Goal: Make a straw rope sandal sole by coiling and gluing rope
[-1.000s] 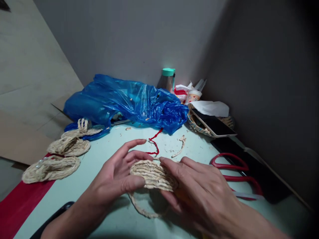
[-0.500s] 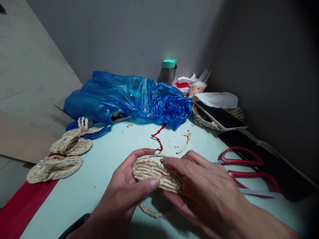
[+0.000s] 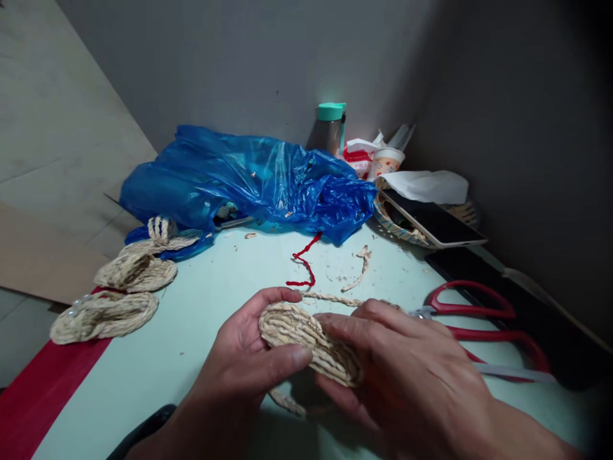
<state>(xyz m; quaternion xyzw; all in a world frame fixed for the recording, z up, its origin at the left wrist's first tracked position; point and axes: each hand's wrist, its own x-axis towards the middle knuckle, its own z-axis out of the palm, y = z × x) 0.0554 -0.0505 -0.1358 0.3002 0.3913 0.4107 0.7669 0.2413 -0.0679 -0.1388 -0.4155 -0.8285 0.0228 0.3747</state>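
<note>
A small oval woven straw piece [image 3: 306, 337] is held just above the pale green table [image 3: 201, 319]. My left hand [image 3: 244, 364] grips its left end, thumb over the front and fingers curled behind. On the right end my right hand [image 3: 407, 377] is closed, fingers laid across the top. A braided straw tail [image 3: 335, 299] runs out behind the piece, and a loop of braid [image 3: 287, 402] hangs below it.
Three finished straw pieces [image 3: 115, 287] lie at the table's left edge. A blue plastic bag [image 3: 249, 182] fills the back. Red scissors [image 3: 479, 326] lie at right, with a phone on a woven basket [image 3: 431, 220], a cup, a bottle [image 3: 330, 128], red yarn [image 3: 302, 263] and straw scraps.
My left fingers, spread a second ago, have closed round the piece's left end. Both hands have turned the piece a little, and the braided tail now shows behind it.
</note>
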